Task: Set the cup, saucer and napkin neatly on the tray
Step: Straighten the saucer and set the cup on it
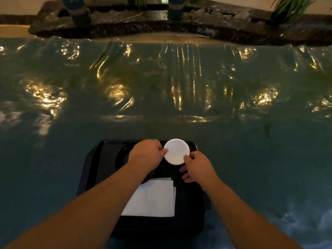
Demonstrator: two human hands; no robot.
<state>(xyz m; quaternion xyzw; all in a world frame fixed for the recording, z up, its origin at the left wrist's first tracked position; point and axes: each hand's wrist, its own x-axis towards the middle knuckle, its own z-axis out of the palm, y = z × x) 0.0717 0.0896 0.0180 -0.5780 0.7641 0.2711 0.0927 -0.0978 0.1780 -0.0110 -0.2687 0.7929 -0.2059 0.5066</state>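
Note:
A small round white saucer (176,151) is over the far right part of a black tray (93,168). My left hand (146,154) pinches its left rim and my right hand (198,167) holds its near right rim with the thumb. A folded white napkin (152,198) lies flat in the near middle of the tray, partly under my left forearm. A dark round shape (123,155), too dim to identify, sits on the tray's far left behind my left hand. No cup is clearly visible.
The tray rests on a table covered by a wrinkled, shiny teal plastic sheet (161,87). Beyond the table's far edge runs a dark marble ledge (143,24) with stones and potted plants (291,9).

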